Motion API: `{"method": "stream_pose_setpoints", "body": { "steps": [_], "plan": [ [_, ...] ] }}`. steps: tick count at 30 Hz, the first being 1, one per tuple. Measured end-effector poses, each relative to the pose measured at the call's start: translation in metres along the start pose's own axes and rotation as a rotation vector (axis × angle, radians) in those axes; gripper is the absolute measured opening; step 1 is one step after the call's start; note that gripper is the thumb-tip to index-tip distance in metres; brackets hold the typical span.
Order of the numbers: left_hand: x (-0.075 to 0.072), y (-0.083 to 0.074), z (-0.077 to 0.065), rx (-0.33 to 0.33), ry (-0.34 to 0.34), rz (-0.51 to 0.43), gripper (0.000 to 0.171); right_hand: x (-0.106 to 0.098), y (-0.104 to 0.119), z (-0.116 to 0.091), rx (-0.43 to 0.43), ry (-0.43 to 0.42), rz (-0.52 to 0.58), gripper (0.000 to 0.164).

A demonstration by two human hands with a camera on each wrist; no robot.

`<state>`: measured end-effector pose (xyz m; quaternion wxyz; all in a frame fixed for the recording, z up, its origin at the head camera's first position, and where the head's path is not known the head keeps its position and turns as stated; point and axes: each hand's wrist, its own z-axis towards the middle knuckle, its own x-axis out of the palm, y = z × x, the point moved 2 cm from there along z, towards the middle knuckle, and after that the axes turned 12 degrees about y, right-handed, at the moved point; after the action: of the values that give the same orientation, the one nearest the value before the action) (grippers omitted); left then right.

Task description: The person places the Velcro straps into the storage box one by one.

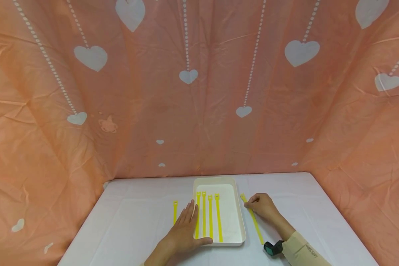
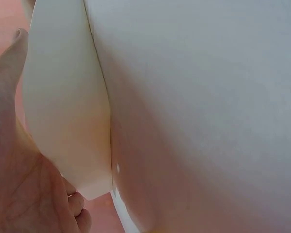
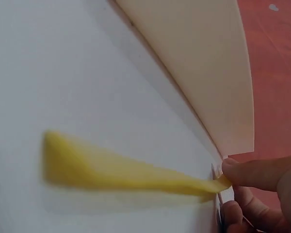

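Observation:
A cream tray [image 1: 241, 218] sits mid-table and holds several yellow strap ties [image 1: 210, 216] laid side by side. My left hand [image 1: 185, 225] lies flat over the tray's left rim, fingers straight, its thumb at the near edge; the left wrist view shows the palm [image 2: 14, 184] against the tray wall [image 2: 68, 111]. My right hand [image 1: 261, 205] pinches the far end of a yellow tie [image 1: 256, 225] lying on the table right of the tray. In the right wrist view the tie [image 3: 121, 170] looks blurred and my fingertips [image 3: 242, 172] grip its end. Another yellow tie [image 1: 175, 210] lies left of the tray.
The white table [image 1: 133, 221] is backed and flanked by an orange cloth with white hearts [image 1: 199, 92]. A dark wrist device [image 1: 272, 248] sits on my right forearm.

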<state>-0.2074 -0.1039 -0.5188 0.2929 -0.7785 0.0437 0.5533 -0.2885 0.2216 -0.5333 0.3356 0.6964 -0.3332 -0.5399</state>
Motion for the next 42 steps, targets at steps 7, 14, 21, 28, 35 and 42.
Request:
{"method": "stream_pose_setpoints", "body": {
  "steps": [7,14,21,28,35,42],
  "plan": [
    [0.000,0.000,0.000,0.001,-0.014,0.021,0.125,-0.005,-0.005,0.002,-0.026,-0.006,0.064,0.016],
    [0.001,0.000,0.000,-0.001,-0.003,0.011,0.125,-0.005,-0.003,0.001,-0.021,0.009,0.106,0.017],
    [0.000,0.001,0.001,-0.004,0.005,0.011,0.126,-0.008,-0.006,0.002,-0.043,-0.011,0.102,0.013],
    [-0.001,0.000,0.001,-0.013,0.008,0.005,0.127,-0.010,-0.007,0.003,-0.030,-0.017,0.120,0.023],
    [0.000,0.001,0.000,-0.012,0.002,0.010,0.127,-0.013,-0.003,-0.002,-0.043,-0.030,0.159,0.020],
    [-0.002,0.000,-0.001,-0.009,0.011,-0.004,0.127,-0.020,0.007,-0.005,-0.066,-0.044,0.129,0.017]
  ]
}}
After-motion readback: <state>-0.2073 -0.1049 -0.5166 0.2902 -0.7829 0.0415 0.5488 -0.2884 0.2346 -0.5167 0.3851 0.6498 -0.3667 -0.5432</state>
